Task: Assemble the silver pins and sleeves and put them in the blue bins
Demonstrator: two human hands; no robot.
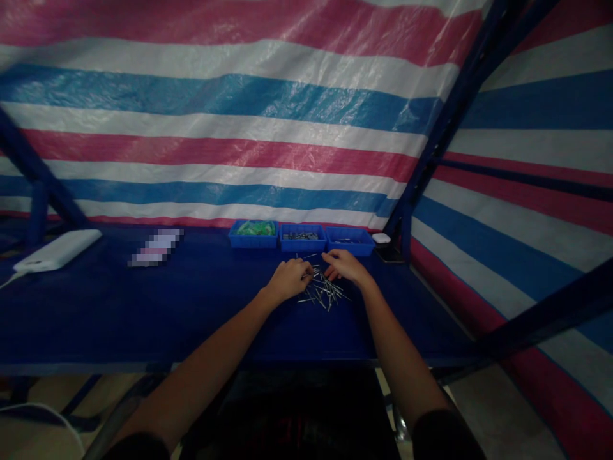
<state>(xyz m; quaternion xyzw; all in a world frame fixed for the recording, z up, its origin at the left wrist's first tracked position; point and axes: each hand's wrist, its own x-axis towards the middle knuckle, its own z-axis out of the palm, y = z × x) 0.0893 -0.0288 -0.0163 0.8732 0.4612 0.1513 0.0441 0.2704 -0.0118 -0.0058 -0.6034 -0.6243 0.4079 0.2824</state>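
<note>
A loose pile of thin metal rods (pixel 326 292) lies on the blue table, pointing in many directions. At the pile's left edge is my left hand (pixel 289 279), its fingers curled together over the rods; what is between the fingertips is too small to tell. My right hand (pixel 345 266) hovers at the upper right of the pile, with its fingers bent and apart and no object visible in it. Beyond the hands stand a blue bin with green pieces (pixel 233 239), a blue bin with small grey metal parts (pixel 302 245) and a blue bin with thin rods (pixel 352 249).
A white power bank (pixel 62 249) with a cable lies at the left of the table (pixel 191 319), near a pixelated flat item (pixel 157 248). At the right are a small white case (pixel 381 238) and a dark phone-like object (pixel 389 255), beside a blue metal post (pixel 406 230).
</note>
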